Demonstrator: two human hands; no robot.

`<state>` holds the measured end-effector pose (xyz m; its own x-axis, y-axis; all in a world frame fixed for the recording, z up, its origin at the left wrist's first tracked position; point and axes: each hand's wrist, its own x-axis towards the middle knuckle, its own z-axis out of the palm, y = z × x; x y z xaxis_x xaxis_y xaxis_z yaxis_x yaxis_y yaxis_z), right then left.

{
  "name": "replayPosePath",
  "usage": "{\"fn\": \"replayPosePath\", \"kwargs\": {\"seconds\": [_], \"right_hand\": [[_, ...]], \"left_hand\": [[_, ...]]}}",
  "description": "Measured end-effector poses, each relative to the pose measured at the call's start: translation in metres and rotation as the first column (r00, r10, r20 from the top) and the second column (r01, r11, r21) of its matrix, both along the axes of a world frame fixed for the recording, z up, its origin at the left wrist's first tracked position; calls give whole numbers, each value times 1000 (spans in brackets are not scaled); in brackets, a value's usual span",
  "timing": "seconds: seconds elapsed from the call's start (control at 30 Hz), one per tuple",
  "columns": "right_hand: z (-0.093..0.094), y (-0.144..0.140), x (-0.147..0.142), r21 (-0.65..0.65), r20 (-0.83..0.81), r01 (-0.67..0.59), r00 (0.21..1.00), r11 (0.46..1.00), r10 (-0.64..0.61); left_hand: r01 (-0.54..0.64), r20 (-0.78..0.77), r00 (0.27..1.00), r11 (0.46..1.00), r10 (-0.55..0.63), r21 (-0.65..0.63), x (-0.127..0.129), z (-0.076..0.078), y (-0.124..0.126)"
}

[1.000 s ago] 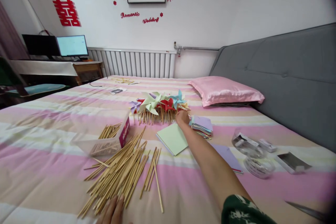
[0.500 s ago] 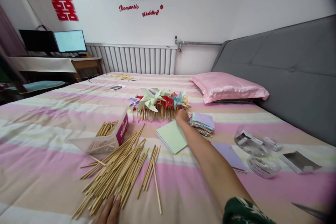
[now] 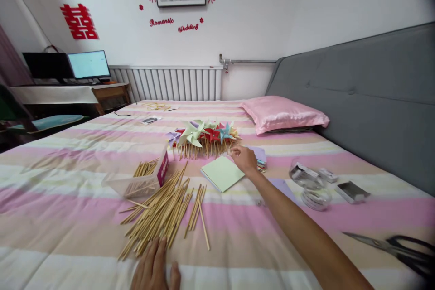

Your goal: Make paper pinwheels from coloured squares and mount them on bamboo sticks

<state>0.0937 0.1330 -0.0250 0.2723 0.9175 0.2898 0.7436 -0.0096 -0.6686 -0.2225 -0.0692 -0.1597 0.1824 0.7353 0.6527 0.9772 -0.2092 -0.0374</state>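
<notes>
Wooden sticks lie in a loose heap on the striped bedspread, fanning from near the bottom edge of the head view up toward a clear plastic box that holds more sticks. The left hand lies flat on the bedspread at the near end of the heap, fingers spread and stretched forward, its fingertips touching the lowest stick ends; it grips nothing.

Farther up the bed, the right hand is stretched out at arm's length, loosely open with the fingers slightly curled, and appears to hold nothing. It rests just beside the far right corner of a pale green sheet of paper and over the near edge of a stack of coloured paper. Just beyond the fingers lies a row of paper pinwheels in green, red, blue and purple, their sticks pointing toward the person.

To the right of the arm sit a clear round container and a small metal box. Scissors lie near the lower right corner. A pink pillow rests against the grey headboard. Behind the bed are a white radiator, a desk with a lit monitor, and red paper decorations on the wall.
</notes>
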Motion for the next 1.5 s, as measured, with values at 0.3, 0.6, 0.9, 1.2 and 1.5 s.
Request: {"fn": "replayPosePath", "kwargs": {"seconds": [0.3, 0.6, 0.9, 1.2, 1.5], "right_hand": [[-50, -200, 70, 40, 22, -68, 997, 997, 67], [-104, -247, 92, 40, 100, 148, 983, 988, -151], [-107, -246, 92, 68, 152, 176, 971, 982, -184], [-108, -239, 96, 50, 118, 199, 972, 979, -204], [-93, -234, 105, 14, 23, 182, 983, 983, -182]], "left_hand": [[-55, 117, 991, 995, 64, -81, 23, 29, -6], [-26, 227, 973, 992, 53, -120, 33, 39, -14], [-20, 263, 964, 995, 46, -99, 39, 41, -14], [-9, 274, 961, 996, 33, -86, 43, 42, -11], [-13, 339, 940, 998, 31, -55, 48, 48, -12]]}}
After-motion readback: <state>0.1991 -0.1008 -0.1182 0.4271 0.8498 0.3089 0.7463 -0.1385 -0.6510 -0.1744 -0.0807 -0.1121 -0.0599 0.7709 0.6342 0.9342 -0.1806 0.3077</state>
